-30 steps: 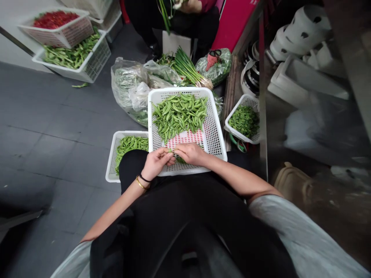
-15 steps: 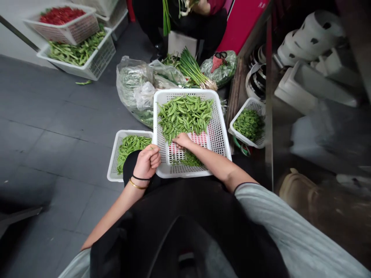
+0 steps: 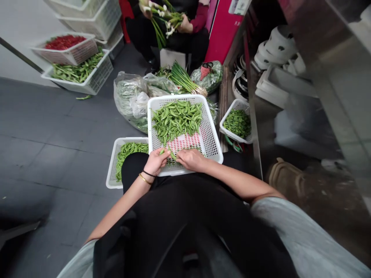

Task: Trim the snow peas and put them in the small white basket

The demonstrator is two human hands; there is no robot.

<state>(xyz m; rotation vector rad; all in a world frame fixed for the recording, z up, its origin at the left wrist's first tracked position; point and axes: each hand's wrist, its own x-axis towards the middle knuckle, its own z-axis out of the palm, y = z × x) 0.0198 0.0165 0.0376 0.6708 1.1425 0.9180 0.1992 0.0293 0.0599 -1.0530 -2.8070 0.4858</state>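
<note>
A large white perforated basket (image 3: 213,143) rests on my lap, with a heap of green pea pods (image 3: 176,119) in its far half. Over its near edge, my left hand (image 3: 156,162) and my right hand (image 3: 191,159) meet, both pinched on one green pea pod (image 3: 169,153) held between them. A smaller white basket (image 3: 113,170) with green pods stands on the floor to the left of my knee. Another small basket (image 3: 230,134) with green trimmings sits to the right.
Plastic bags of greens (image 3: 133,96) and spring onions (image 3: 185,79) lie beyond the big basket. A seated person (image 3: 185,23) ahead holds green stalks. Stacked baskets of red chillies (image 3: 65,42) and green beans (image 3: 78,71) stand far left. Metal shelving (image 3: 290,77) lines the right side.
My right hand came back from the pod heap to the basket's near edge, and my left hand moved right from the small basket to meet it on a pod.
</note>
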